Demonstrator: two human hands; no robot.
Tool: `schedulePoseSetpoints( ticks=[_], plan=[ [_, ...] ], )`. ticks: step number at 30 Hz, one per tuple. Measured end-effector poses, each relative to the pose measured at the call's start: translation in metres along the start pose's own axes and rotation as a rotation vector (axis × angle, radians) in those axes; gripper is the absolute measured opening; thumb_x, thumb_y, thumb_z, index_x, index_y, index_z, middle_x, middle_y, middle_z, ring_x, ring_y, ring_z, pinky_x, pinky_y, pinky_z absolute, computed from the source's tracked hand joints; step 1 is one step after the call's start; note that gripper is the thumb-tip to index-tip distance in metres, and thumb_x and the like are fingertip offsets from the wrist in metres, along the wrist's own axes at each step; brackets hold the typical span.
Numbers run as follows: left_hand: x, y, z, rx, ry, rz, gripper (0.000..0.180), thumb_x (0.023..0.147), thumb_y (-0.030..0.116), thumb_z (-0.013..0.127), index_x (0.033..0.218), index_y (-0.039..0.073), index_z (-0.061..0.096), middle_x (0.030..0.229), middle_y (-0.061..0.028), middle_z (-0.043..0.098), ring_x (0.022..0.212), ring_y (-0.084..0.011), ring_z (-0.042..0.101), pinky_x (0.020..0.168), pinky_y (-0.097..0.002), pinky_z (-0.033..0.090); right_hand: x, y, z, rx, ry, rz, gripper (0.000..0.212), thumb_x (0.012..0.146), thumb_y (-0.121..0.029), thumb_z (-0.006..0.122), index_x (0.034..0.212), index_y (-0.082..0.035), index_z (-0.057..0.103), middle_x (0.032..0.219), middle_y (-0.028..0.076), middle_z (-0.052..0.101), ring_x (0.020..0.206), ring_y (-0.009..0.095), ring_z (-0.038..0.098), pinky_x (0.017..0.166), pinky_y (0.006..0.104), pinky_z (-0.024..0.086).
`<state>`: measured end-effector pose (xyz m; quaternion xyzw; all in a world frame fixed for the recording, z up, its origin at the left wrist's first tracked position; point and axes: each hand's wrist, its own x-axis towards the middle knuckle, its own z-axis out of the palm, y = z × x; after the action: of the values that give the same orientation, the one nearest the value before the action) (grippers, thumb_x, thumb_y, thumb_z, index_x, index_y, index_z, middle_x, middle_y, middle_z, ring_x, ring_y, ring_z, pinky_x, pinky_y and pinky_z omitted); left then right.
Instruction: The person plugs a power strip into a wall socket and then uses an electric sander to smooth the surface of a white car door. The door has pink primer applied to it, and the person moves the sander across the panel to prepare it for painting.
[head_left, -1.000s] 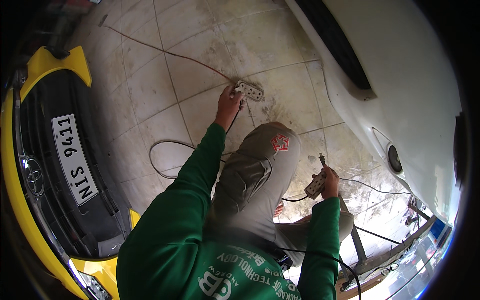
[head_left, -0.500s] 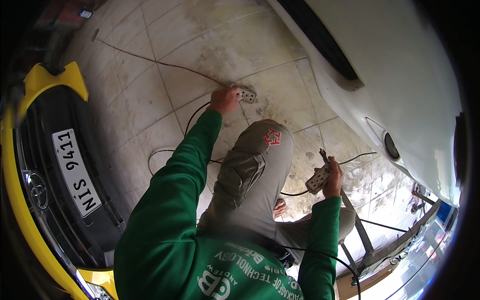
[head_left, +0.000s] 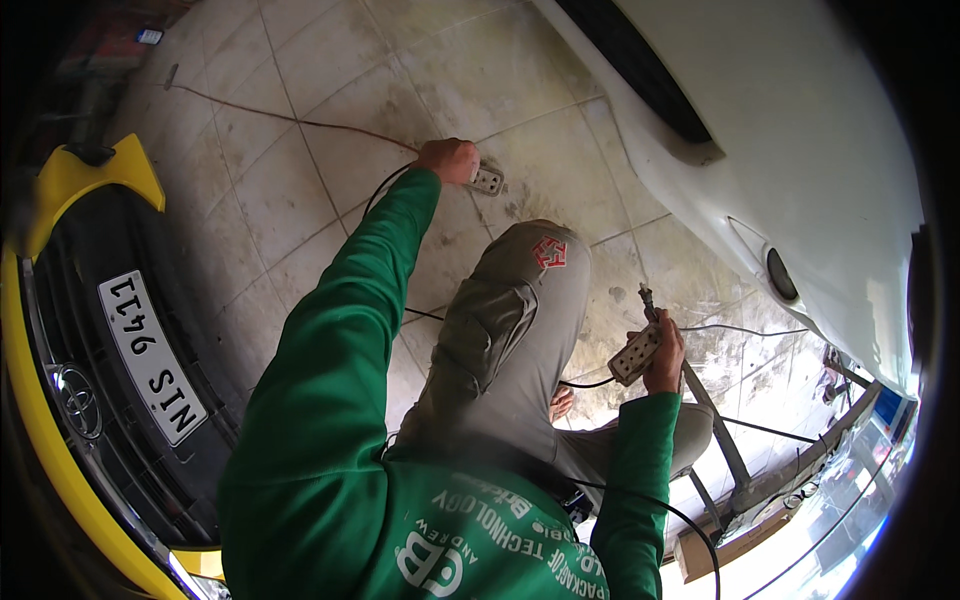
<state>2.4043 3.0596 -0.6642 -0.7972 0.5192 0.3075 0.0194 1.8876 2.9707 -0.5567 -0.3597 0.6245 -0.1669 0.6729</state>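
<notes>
My left hand (head_left: pixel 448 162), reaching far forward, is closed over the near-left end of a pale power strip (head_left: pixel 488 180) on the tiled floor. Its fingers are partly hidden, and a black cord runs back from beneath the wrist. My right hand (head_left: pixel 667 352) is wrapped round a second, dirty pale power strip (head_left: pixel 634 356), held above the floor beside my right knee. A dark plug (head_left: pixel 648 299) with metal pins sticks up at the top of that hand. From the strip's lower end a black cord (head_left: pixel 588 385) passes behind my raised left leg.
A yellow and black car front (head_left: pixel 130 330) stands at the left. White car bodywork (head_left: pixel 780 150) curves along the right. A thin brown cord (head_left: pixel 330 126) crosses the floor tiles. A metal frame (head_left: pixel 715 425) and a cardboard box (head_left: pixel 740 540) are at the lower right.
My left hand has moved slightly up and now covers more of the floor strip. The view has shifted a little. My right hand still holds its strip and plug in nearly the same place.
</notes>
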Motion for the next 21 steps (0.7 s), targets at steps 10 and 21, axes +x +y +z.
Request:
schedulePoseSetpoints(
  ticks=[10,21],
  plan=[
    [-0.013,0.02,0.015,0.158,0.065,0.09,0.017,0.09,0.018,0.063,0.097,0.007,0.074,0.099,-0.0192,0.076,0.095,-0.0386,0.074,0.082,-0.0526,0.058,-0.003,-0.007,0.01,-0.008,0.04,-0.017,0.047,0.104,-0.036,0.062,0.132,0.001,0.061,0.088,0.013,0.069,0.072,0.027,0.075,0.061,0.037,0.059],
    [-0.022,0.047,-0.02,0.081,0.253,-0.073,0.055,0.1,0.047,0.066,0.137,0.006,0.064,0.115,-0.024,0.074,0.107,-0.0394,0.072,0.092,-0.0482,0.058,-0.028,-0.021,0.018,0.349,0.023,-0.067,0.068,0.106,-0.054,0.054,0.143,0.003,0.054,0.088,0.019,0.07,0.07,0.03,0.073,0.063,0.0413,0.06]
  ],
)
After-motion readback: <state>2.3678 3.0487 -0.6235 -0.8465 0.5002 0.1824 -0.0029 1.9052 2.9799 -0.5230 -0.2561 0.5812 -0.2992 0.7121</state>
